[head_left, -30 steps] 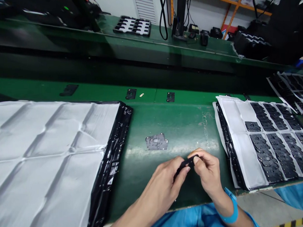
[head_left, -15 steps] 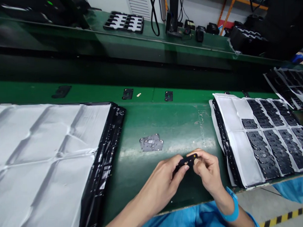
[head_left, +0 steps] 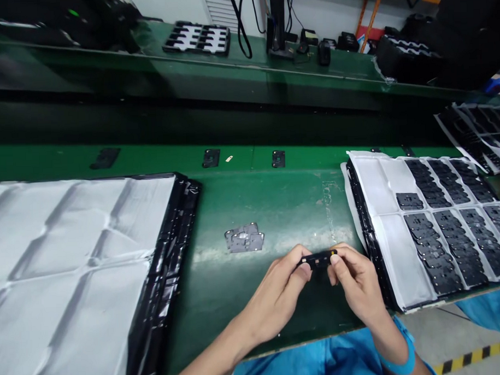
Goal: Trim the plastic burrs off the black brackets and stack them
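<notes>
Between my two hands, over the green bench near its front edge, is a small flat black plate [head_left: 318,260], seen nearly edge-on, with light and gold spots on it. My left hand [head_left: 280,296] pinches its left end between thumb and fingers. At the right end, my right hand [head_left: 355,282] grips it, the thumb close to the gold spot. Just beyond my hands, a few similar dark plates [head_left: 244,238] lie overlapping on the bench. My fingertips hide parts of the held plate.
On the left lies a stack of black trays under a white sheet [head_left: 79,242]. At right, a white-lined tray [head_left: 394,248] holds rows of black plates. Single black parts [head_left: 278,158] lie along the bench's back strip. Farther back, a tray [head_left: 196,37] rests on a ledge.
My hands have shifted slightly right with the plate. It has turned from slanted to nearly level, and its narrow edge now faces me. The plates on the bench are unchanged.
</notes>
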`<move>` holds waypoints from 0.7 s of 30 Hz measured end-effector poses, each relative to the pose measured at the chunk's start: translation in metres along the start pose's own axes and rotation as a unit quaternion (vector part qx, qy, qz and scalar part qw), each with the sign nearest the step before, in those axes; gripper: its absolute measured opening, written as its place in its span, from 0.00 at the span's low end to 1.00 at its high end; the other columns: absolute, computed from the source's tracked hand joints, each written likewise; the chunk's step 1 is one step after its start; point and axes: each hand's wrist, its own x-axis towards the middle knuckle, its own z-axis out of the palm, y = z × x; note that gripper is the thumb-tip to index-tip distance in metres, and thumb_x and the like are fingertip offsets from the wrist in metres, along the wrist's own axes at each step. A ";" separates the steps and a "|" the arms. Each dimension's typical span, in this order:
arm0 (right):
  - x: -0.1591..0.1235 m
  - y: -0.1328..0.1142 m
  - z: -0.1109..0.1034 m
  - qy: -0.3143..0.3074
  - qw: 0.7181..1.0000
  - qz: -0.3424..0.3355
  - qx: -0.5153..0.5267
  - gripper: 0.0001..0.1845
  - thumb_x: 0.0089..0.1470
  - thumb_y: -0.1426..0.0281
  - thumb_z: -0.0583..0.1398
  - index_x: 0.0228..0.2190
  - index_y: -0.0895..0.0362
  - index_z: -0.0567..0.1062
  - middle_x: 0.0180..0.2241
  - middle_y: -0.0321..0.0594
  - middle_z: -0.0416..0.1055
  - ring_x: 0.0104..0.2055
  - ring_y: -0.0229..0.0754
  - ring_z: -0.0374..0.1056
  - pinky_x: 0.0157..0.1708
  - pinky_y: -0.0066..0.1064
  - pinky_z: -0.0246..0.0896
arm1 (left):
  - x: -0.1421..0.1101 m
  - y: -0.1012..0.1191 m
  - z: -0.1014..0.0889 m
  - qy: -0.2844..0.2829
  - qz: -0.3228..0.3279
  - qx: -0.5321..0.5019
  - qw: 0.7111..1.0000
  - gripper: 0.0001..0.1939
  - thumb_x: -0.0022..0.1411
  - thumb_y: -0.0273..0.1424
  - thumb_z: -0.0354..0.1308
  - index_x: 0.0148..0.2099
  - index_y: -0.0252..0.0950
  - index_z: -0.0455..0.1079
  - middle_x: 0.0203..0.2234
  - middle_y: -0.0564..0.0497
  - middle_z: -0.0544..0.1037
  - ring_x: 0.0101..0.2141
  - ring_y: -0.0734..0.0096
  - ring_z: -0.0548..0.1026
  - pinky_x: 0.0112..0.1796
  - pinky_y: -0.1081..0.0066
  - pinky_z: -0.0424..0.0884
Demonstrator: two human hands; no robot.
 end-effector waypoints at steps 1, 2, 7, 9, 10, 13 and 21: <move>-0.001 -0.001 0.001 0.001 1.000 -0.006 0.002 0.18 0.72 0.66 0.56 0.28 0.55 0.72 0.26 0.34 0.65 0.26 0.38 0.64 0.28 0.30 0.59 | 0.000 -0.002 0.002 0.015 0.006 -0.021 1.000 0.18 0.78 0.39 0.40 0.37 0.40 0.62 0.27 0.56 0.67 0.29 0.68 0.67 0.35 0.67 0.61; -0.001 -0.002 0.002 0.002 1.000 -0.012 0.003 0.18 0.72 0.66 0.56 0.29 0.55 0.73 0.27 0.34 0.65 0.26 0.38 0.65 0.28 0.30 0.59 | 0.000 -0.004 0.004 0.028 0.013 -0.038 0.999 0.19 0.78 0.39 0.39 0.35 0.40 0.61 0.26 0.56 0.65 0.28 0.68 0.65 0.34 0.67 0.60; -0.005 -0.008 0.005 0.009 0.999 -0.042 -0.016 0.18 0.73 0.68 0.55 0.29 0.55 0.74 0.28 0.37 0.67 0.27 0.39 0.66 0.28 0.30 0.61 | 0.003 -0.013 0.013 0.065 0.033 -0.072 0.995 0.19 0.79 0.40 0.39 0.34 0.40 0.58 0.23 0.58 0.60 0.25 0.70 0.59 0.30 0.67 0.55; -0.006 -0.009 0.005 0.005 0.998 -0.053 -0.029 0.17 0.73 0.69 0.55 0.29 0.55 0.75 0.28 0.37 0.67 0.28 0.40 0.66 0.30 0.31 0.62 | 0.005 -0.017 0.015 0.076 0.039 -0.082 0.993 0.19 0.79 0.40 0.38 0.34 0.41 0.56 0.23 0.59 0.59 0.24 0.71 0.58 0.29 0.67 0.54; -0.006 -0.009 0.006 0.002 0.998 -0.058 -0.033 0.17 0.73 0.69 0.55 0.30 0.55 0.75 0.29 0.37 0.68 0.28 0.40 0.66 0.30 0.31 0.62 | 0.005 -0.018 0.015 0.080 0.040 -0.089 0.992 0.19 0.79 0.40 0.38 0.34 0.41 0.56 0.22 0.59 0.58 0.24 0.71 0.57 0.29 0.67 0.54; -0.007 -0.008 0.008 -0.003 0.997 -0.068 -0.034 0.17 0.73 0.70 0.55 0.30 0.55 0.76 0.28 0.37 0.68 0.28 0.39 0.67 0.30 0.31 0.62 | 0.006 -0.022 0.016 0.086 0.041 -0.108 0.990 0.18 0.79 0.40 0.38 0.34 0.41 0.55 0.22 0.60 0.56 0.24 0.71 0.56 0.28 0.68 0.53; -0.004 -0.005 0.013 -0.001 0.999 -0.040 -0.007 0.20 0.72 0.68 0.56 0.26 0.55 0.73 0.27 0.35 0.66 0.25 0.38 0.66 0.27 0.29 0.62 | 0.004 -0.022 0.018 0.097 0.026 -0.088 0.991 0.18 0.78 0.41 0.37 0.34 0.41 0.56 0.24 0.59 0.58 0.26 0.70 0.58 0.30 0.69 0.57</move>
